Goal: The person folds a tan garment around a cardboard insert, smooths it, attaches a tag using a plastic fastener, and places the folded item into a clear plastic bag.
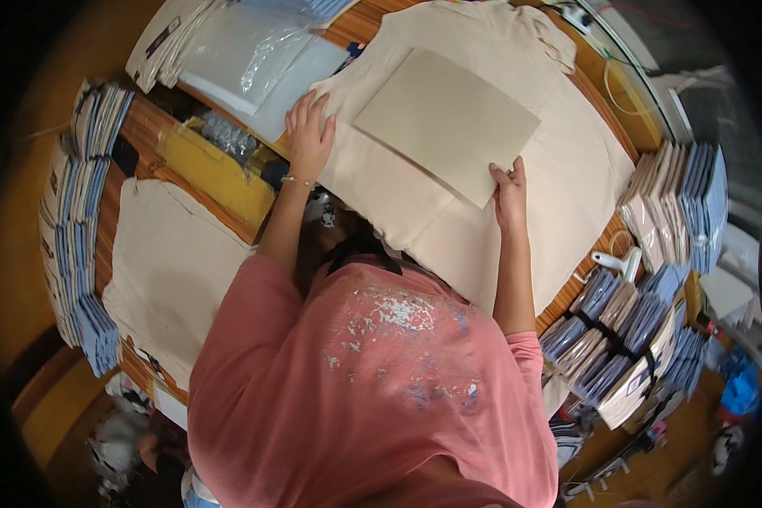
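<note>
A cream cloth garment [567, 169] lies spread over the wooden table in front of me. On top of it rests a stiff beige rectangular board [449, 118], tilted relative to my body. My right hand [509, 193] pinches the board's near right corner between thumb and fingers. At the garment's left edge my left hand [310, 137] lies with its fingers spread, touching the cloth and holding nothing. Part of the garment's near edge hangs close to my body.
Clear plastic bags [250, 59] lie at the far left. Left of me are another cream garment [173, 271], a yellow taped box [216, 173] and stacked folded clothes [80, 229]. Bagged blue and beige garments [673, 203] stand at the right, near a white handled tool [620, 262] and strapped bundles [610, 330].
</note>
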The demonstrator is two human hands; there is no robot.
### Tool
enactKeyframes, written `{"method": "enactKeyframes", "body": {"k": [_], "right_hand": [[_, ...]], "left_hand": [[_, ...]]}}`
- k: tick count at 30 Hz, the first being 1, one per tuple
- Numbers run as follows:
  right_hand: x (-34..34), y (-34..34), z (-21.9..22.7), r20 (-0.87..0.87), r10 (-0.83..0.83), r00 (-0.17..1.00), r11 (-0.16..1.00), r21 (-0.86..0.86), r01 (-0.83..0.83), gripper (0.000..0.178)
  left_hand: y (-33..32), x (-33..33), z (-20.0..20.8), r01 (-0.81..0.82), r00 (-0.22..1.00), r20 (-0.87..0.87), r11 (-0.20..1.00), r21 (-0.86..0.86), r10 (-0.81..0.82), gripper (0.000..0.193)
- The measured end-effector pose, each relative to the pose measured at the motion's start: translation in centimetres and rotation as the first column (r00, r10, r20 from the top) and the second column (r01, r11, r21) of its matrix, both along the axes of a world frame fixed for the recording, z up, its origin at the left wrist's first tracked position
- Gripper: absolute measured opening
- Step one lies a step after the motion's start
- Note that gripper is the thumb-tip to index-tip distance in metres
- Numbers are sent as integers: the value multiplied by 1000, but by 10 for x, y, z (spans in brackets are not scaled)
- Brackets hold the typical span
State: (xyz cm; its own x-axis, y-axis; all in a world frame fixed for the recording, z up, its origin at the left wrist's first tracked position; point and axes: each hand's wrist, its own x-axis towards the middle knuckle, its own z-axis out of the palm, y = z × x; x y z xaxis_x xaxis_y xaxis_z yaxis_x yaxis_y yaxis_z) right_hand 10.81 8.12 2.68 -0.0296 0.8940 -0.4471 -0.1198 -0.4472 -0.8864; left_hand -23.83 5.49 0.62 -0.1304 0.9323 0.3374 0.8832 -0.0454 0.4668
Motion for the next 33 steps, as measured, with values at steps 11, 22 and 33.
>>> {"method": "enactKeyframes", "body": {"k": [11, 22, 33], "right_hand": [[-53, 47, -4, 127, 122, 984, 992, -54, -116, 27], [-70, 40, 4, 336, 143, 931, 988, 9, -155, 67], [-67, 40, 3, 453, 209, 867, 973, -12, -229, 61]], "left_hand": [[30, 62, -18, 91, 996, -11, 993, -76, -92, 64], [29, 55, -24, 40, 995, -89, 997, -67, -46, 53], [27, 54, -29, 53, 997, -58, 996, -77, -58, 50]]}}
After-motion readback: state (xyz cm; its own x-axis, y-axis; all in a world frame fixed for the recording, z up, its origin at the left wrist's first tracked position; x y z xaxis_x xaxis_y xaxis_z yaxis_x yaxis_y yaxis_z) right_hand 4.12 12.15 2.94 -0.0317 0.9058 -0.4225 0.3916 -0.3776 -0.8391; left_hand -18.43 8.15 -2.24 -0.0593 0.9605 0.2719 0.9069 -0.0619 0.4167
